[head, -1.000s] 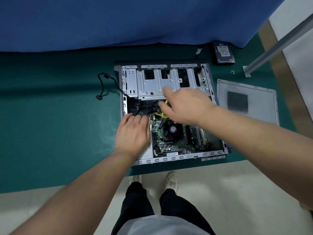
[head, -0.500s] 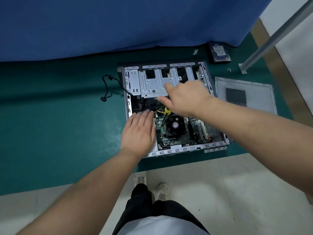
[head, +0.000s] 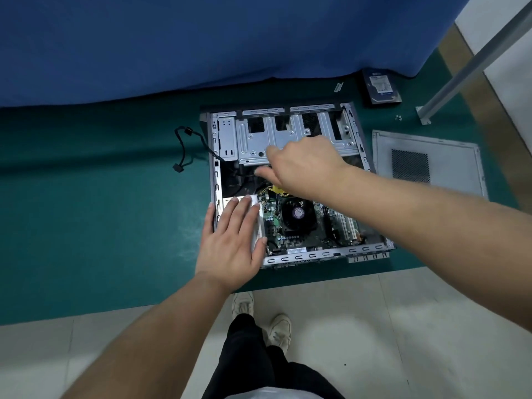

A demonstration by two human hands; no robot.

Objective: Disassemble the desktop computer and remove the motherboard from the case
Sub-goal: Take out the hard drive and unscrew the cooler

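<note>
Across the far side, a deep blue cloth backdrop (head: 201, 38). Below it, a dark green mat (head: 86, 211) on the floor, with pale floor tiles (head: 374, 326) nearest the feet.

In the middle of the mat, lying on its side with the interior exposed: an open grey sheet-metal desktop computer case (head: 311, 256). Across its far end, an empty silver drive cage (head: 288, 133). Inside the near half, still seated in the case, the green motherboard (head: 273, 226), with a round black cooler fan (head: 298, 213) at its centre.

Right of the case and apart from it, flat on the mat, a grey metal side panel with a dark mesh vent (head: 426, 162). Beyond that, crossing the top right corner on a slant, a grey metal post (head: 475, 59).

Left hand (head: 233, 243) flat, palm down, fingers released and spread, resting on the case's near left corner beside the motherboard, gripping nothing.

Right hand (head: 302, 168) reaching in over the middle of the case, index finger and thumb extended toward dark cables by the drive cage; cannot tell whether anything is pinched, with a bit of yellow wiring (head: 277, 190) just below the palm.

At the far right by the backdrop, a black hard drive with a white label (head: 381, 86). Left of the case, trailing out onto the mat, a loose black cable with connectors (head: 184, 148).
</note>
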